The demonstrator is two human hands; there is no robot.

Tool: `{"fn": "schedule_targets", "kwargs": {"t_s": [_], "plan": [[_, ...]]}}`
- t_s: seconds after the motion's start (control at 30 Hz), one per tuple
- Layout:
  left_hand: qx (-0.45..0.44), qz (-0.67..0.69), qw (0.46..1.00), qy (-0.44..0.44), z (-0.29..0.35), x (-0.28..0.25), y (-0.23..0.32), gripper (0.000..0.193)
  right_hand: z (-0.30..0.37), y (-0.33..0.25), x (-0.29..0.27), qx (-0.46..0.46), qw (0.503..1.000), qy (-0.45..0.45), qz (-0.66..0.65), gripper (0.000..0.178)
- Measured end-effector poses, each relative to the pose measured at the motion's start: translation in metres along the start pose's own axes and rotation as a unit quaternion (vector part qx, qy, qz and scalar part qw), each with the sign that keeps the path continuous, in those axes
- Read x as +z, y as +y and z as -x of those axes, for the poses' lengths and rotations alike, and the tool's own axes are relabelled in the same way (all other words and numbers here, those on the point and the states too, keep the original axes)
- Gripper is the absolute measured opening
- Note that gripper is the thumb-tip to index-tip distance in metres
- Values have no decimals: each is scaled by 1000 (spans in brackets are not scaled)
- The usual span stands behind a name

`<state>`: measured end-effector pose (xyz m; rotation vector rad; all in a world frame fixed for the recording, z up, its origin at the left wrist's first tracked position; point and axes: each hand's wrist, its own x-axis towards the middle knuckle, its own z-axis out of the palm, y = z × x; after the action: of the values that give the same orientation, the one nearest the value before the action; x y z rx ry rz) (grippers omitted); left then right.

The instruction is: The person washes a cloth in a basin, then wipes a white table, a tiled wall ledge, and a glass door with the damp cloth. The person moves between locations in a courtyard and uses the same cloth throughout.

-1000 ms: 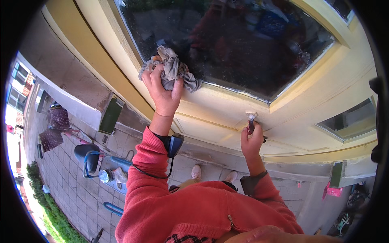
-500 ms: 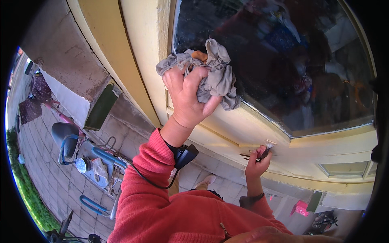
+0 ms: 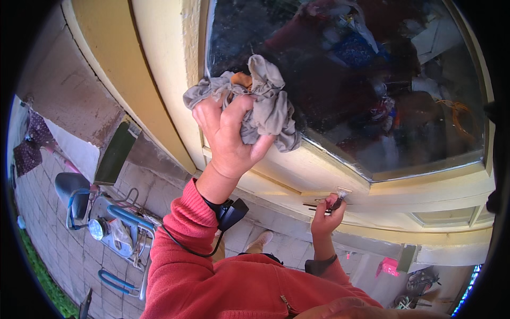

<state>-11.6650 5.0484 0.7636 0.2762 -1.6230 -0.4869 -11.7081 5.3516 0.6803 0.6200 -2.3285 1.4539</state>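
Note:
My left hand [image 3: 228, 135] is closed round a crumpled grey cloth [image 3: 268, 101] with an orange patch in it. The cloth is bunched against the lower left corner of a dark window pane [image 3: 340, 90], overlapping its pale yellow frame [image 3: 186, 64]. Lower and to the right, my right hand [image 3: 325, 217] grips a small tool [image 3: 338, 201] with a dark handle and a flat, pale head. That head is at the yellow wood below the pane; whether it touches is unclear, as is its exact kind. Thin dark prongs stick out left of my fingers.
A vehicle with a dark seat [image 3: 72, 194] and blue-covered metal bars [image 3: 130, 217] stands at left on paving [image 3: 48, 228]. A round tin [image 3: 98, 228] rests on it. A ledge with a green end [image 3: 118, 151] juts out nearby. Something pink [image 3: 388, 267] lies lower right.
The whole view has shifted, so the window, hands and vehicle appear further left. Both hands keep their holds, and the cloth stays at about the same corner of the pane.

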Motion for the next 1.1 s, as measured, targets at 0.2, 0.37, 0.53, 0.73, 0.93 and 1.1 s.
{"fn": "schedule_targets", "kwargs": {"t_s": [0.2,0.37,0.53,0.73,0.93,1.1], "plan": [[8,-6,1000,8,1,0,0,64,0,2,0,-7,1000,6,6,19],[2,-8,1000,-24,3,-3,-2,69,1,3,-1,-11,1000,4,24,20],[3,-6,1000,-25,5,-3,-3,69,2,5,-2,14,999,14,31,22],[-12,22,999,-32,7,-2,-1,67,1,8,-2,-28,998,14,62,23],[5,47,999,2,7,6,4,60,-2,7,-1,-50,996,32,65,23],[-11,53,999,8,4,7,9,56,-5,5,-2,-76,994,45,58,26]]}}
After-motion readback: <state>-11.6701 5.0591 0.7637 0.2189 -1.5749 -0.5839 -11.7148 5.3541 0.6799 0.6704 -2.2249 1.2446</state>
